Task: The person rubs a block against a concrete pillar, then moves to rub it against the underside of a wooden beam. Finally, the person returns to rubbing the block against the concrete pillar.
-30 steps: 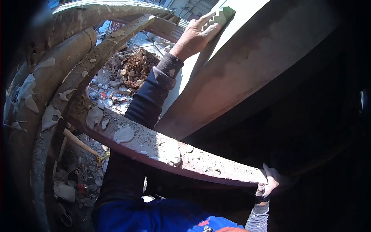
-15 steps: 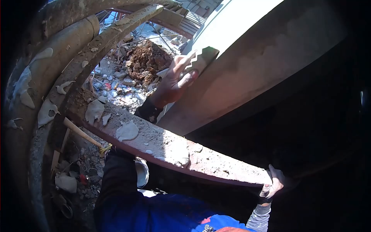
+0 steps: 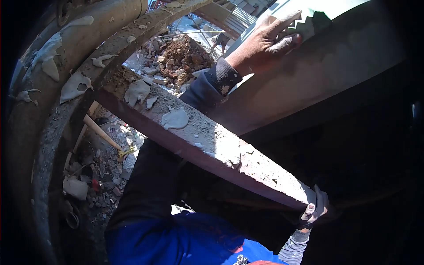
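My left hand (image 3: 260, 46), in a dark sleeve, reaches past a plaster-spattered plank (image 3: 201, 141). Its fingers and thumb are closed on a flat notched spreader (image 3: 312, 23) with a zigzag edge. The spreader lies against the smooth pale wall face (image 3: 300, 79), by its brightly lit border. At the plank's right end is my right hand (image 3: 316, 206), in a grey sleeve, its fingers wrapped round the end. Dried lumps and flat splashes of plaster cover the plank's top. Part of my left arm is hidden behind the plank.
Curved, plaster-splashed pipes or rails (image 3: 66, 57) run along the left. Beyond them lie rubble and a heap of brown earth (image 3: 185, 57). A wooden handle (image 3: 104, 134) sticks out below the plank. Deep shadow hides the right side.
My left hand has moved up and right along the wall with the spreader. The view has shifted, so the plank looks steeper. My right hand still grips its end.
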Available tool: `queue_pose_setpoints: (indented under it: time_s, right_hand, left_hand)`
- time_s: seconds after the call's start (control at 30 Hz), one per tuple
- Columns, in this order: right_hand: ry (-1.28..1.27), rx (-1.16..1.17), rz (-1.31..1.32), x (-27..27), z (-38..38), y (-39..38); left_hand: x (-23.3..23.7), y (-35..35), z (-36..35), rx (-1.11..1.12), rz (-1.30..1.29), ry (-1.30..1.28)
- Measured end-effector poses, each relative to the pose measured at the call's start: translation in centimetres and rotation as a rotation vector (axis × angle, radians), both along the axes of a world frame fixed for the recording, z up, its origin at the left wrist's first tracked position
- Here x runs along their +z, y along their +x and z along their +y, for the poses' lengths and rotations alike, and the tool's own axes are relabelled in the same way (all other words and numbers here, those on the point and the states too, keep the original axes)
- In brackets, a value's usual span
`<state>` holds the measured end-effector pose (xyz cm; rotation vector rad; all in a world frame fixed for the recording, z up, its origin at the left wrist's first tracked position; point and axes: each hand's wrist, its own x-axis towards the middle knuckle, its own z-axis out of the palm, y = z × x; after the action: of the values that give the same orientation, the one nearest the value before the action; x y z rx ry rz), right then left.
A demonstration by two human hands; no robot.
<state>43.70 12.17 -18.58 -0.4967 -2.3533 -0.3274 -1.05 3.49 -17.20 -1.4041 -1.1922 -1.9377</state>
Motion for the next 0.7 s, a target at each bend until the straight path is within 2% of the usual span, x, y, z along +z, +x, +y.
queue_pose_setpoints:
  time_s: [0.07, 0.13, 0.2, 0.27, 0.37, 0.43, 0.5, 0.57, 0.6, 0.63, 0.7]
  right_hand:
    - [0.008, 0.022, -0.014, 0.0, 0.6, 0.5]
    - [0.008, 0.038, -0.030, 0.1, 0.5, 0.3]
    - [-0.018, 0.051, -0.007, 0.2, 0.0, -0.2]
    - [-0.015, 0.058, 0.004, 0.2, -0.1, -0.2]
    - [0.002, 0.084, 0.009, 0.3, -0.1, -0.1]
    - [0.016, 0.076, 0.009, 0.2, 0.1, 0.2]
    - [0.015, 0.085, 0.016, 0.4, 0.0, 0.2]
    - [-0.026, 0.090, 0.077, 0.0, 0.4, 0.4]
    - [-0.021, 0.074, 0.073, 0.1, 0.2, 0.4]
    - [-0.036, 0.067, 0.076, 0.1, 0.2, 0.4]
    - [-0.033, 0.082, 0.088, 0.3, -0.1, 0.2]
  left_hand:
    - [-5.1, 0.4, 0.2, -0.060, -0.071, -0.043]
    - [-16.4, 1.9, -0.4, -0.296, -0.443, -0.163]
    - [-29.4, 2.7, -1.3, -0.075, -0.572, -0.328]
    - [-39.0, 3.8, -4.0, 0.022, -0.697, -0.475]
    - [-48.6, 6.0, -9.1, 0.056, -0.834, -0.607]
    - [-52.7, 8.0, -12.6, 0.029, -0.913, -0.634]
    - [-54.9, 10.3, -15.7, -0.098, -1.061, -0.580]
    - [-53.4, 12.9, -18.7, -0.369, -1.401, -0.408]
    - [-48.1, 14.9, -20.1, -0.407, -1.624, -0.381]
    - [-48.9, 16.0, -20.5, -0.320, -1.531, -0.503]
    - [-50.0, 17.9, -22.7, -0.377, -1.391, -0.597]
